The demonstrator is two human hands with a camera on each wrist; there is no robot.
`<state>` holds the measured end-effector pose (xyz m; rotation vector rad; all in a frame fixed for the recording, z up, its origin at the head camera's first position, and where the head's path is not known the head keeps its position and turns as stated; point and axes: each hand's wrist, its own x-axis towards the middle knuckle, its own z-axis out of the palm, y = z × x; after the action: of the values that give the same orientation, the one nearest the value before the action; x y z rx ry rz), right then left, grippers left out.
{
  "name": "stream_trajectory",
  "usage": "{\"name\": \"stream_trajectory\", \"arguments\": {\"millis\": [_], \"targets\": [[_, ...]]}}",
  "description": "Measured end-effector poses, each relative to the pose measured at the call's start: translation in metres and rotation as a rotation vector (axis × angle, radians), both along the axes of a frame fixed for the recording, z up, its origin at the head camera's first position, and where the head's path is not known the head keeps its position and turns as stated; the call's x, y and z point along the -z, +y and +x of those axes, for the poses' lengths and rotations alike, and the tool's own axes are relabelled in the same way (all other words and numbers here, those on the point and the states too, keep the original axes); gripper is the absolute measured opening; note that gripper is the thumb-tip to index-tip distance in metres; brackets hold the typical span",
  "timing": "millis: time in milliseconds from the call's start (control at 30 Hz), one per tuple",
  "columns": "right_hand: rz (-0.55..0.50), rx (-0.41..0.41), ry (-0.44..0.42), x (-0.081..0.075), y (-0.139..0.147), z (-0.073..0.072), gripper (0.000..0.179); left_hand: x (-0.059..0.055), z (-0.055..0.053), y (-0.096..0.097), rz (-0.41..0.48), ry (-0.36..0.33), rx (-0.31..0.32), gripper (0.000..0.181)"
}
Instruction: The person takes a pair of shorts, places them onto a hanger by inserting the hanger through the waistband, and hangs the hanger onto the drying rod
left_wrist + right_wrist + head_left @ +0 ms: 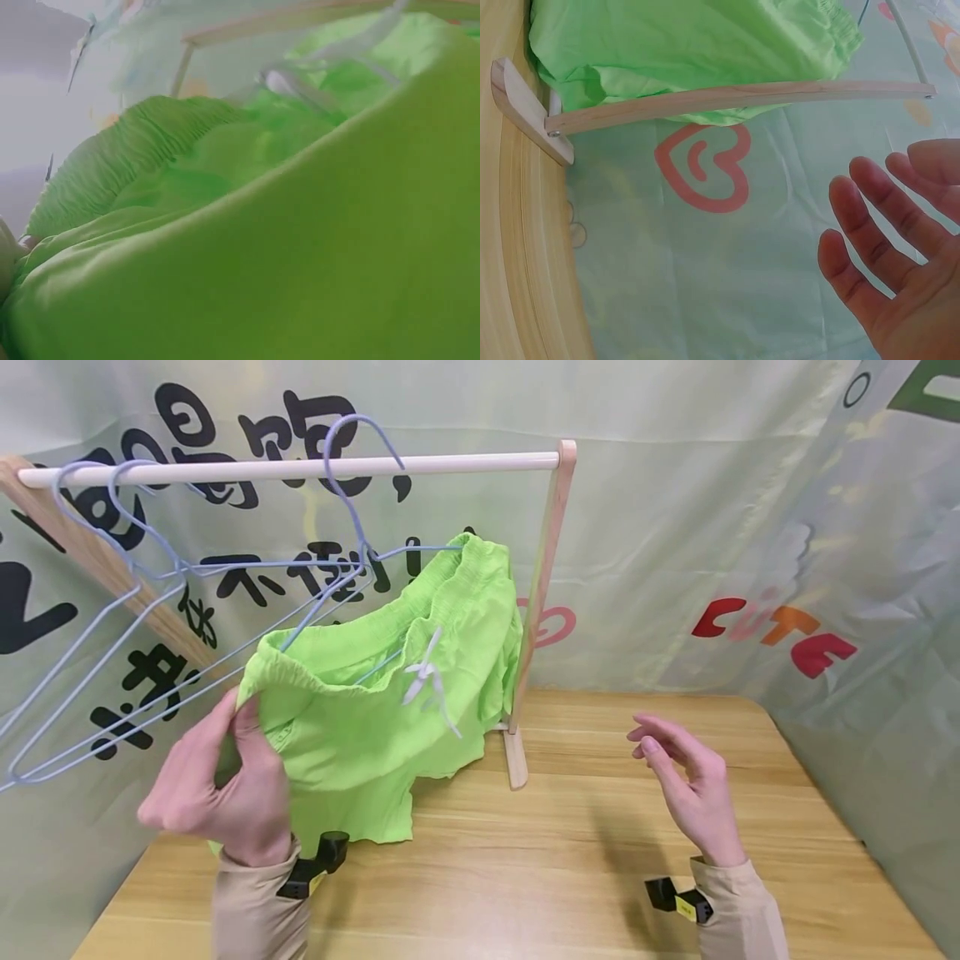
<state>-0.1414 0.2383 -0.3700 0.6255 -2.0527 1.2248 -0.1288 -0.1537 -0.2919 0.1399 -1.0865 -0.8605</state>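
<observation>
Bright green shorts (360, 752) with a white drawstring (424, 672) hang on a lilac wire hanger (352, 518), whose hook is over the rack's white rail (465, 463). One end of the hanger reaches inside the far side of the waistband. My left hand (228, 785) pinches the near left corner of the waistband between thumb and fingers. In the left wrist view the green cloth (300, 247) fills most of the picture. My right hand (693, 785) is held above the table at the right, away from the shorts, with relaxed fingers and nothing in it.
Two more lilac hangers (93, 693) hang at the left of the rail. The rack's wooden right upright (542, 585) stands on a foot (515, 760) on the wooden table (480, 893). Printed curtains (660, 527) close off the back and sides.
</observation>
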Motion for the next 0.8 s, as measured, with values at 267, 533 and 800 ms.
{"name": "stream_trajectory", "arguments": {"millis": [267,533,800], "targets": [[-0.019,-0.022,0.004,0.003,-0.001,-0.001,0.035,-0.008,-0.004,0.014,-0.037,0.02,0.04,0.01],[-0.008,-0.026,0.006,0.001,-0.002,0.0,0.036,-0.009,-0.008,0.028,-0.104,0.039,0.084,0.011],[-0.007,-0.028,0.002,0.002,-0.002,0.0,0.035,-0.011,-0.015,0.039,-0.163,0.017,0.133,0.01]]}}
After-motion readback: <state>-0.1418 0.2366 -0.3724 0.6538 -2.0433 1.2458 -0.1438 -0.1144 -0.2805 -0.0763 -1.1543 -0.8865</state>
